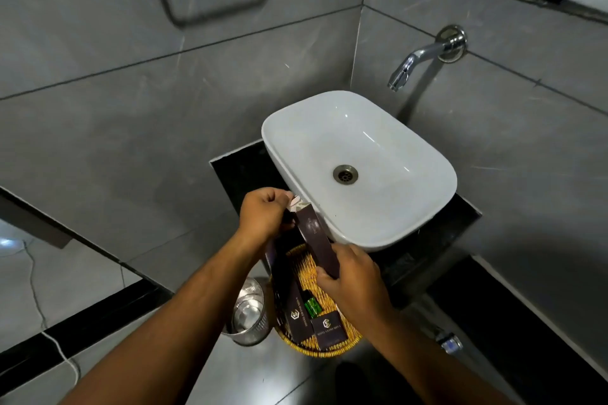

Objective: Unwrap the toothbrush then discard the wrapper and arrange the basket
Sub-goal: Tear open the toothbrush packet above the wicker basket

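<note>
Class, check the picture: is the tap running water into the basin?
No, the tap shows no stream and the white basin looks dry.

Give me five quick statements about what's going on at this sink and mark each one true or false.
1. Both hands hold the long dark box. True: the left hand is at its upper end and the right hand at its lower end.
2. The woven basket sits inside the sink. False: it sits in front of the sink, by the counter's near edge.
3. Water is running from the tap. False: no stream shows and the basin looks dry.
4. A small green item lies in the basket among dark boxes. True.
5. The shiny metal bin stands on the counter. False: it is on the floor, left of the basket.
</note>
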